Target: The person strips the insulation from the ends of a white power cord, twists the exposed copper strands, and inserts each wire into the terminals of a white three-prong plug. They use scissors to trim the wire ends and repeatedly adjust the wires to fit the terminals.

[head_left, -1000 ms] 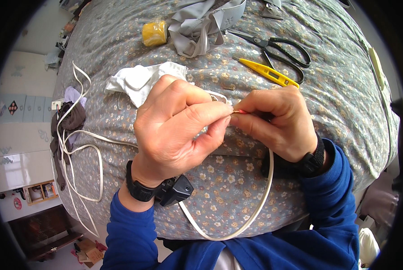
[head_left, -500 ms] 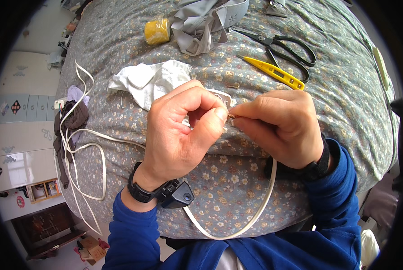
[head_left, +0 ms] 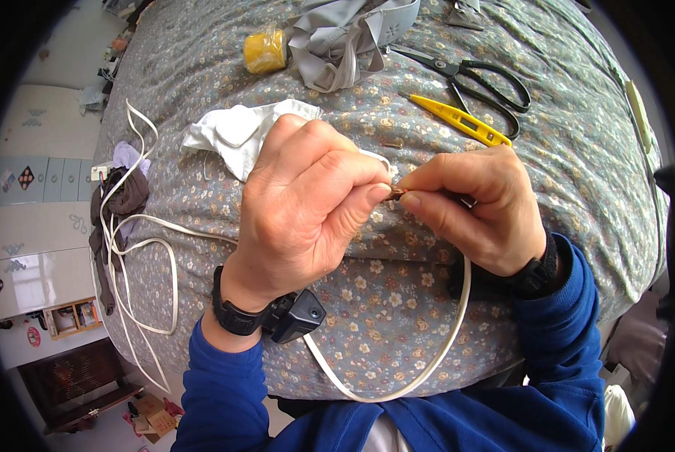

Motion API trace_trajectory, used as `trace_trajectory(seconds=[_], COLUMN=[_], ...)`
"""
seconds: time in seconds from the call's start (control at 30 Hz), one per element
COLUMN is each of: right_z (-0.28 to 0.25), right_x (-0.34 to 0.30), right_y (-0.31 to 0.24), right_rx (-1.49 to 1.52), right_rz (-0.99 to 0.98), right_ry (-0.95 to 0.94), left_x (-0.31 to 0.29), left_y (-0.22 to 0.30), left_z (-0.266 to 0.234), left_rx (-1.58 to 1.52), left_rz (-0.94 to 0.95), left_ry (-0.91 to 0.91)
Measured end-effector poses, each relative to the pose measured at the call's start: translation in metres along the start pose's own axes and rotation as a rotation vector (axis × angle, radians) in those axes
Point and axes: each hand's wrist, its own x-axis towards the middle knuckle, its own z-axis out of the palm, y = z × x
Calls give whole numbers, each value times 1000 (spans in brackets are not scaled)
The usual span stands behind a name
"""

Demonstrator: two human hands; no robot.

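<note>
In the head view, I see my left hand (head_left: 300, 203) and right hand (head_left: 476, 207) both pinching the copper-coloured wire (head_left: 395, 193) between their fingertips. I'd judge it light, bendable, easily frayed, best held close; white cable (head_left: 458, 316) loops below the grip.

Both hands meet near the middle of the view: the left hand (head_left: 296, 203) and the right hand (head_left: 484, 207) pinch a short copper-coloured wire (head_left: 396, 193) between thumb and forefinger, fingertips nearly touching. A white cable (head_left: 464, 300) loops below them over a floral bedspread (head_left: 586, 181). Beyond the hands lie a crumpled white cloth (head_left: 236, 132), a yellow roll (head_left: 265, 51), grey fabric (head_left: 337, 45), black-handled scissors (head_left: 447, 68) and, just beside these, a yellow pen-shaped tool (head_left: 458, 118). A black device (head_left: 298, 318) sits on the left wrist.
</note>
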Motion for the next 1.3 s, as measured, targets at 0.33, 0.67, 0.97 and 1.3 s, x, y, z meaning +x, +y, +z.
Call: trace_trajectory(seconds=[0.33, 0.67, 0.97, 1.3], right_z=[6, 4, 22, -37], right_x=[1, 0, 2, 18], right_y=[6, 2, -16, 4], right_rx=[-257, -95, 389, -333], right_rz=[-315, -93, 157, -49], right_ry=[73, 174, 310, 503], left_x=[-6, -6, -12, -11], left_y=[9, -13, 32, 32], left_z=[1, -3, 17, -16], left_rx=[-502, -1128, -1199, -1254], left_rz=[-453, -715, -707, -613], left_ry=[-129, 165, 77, 309])
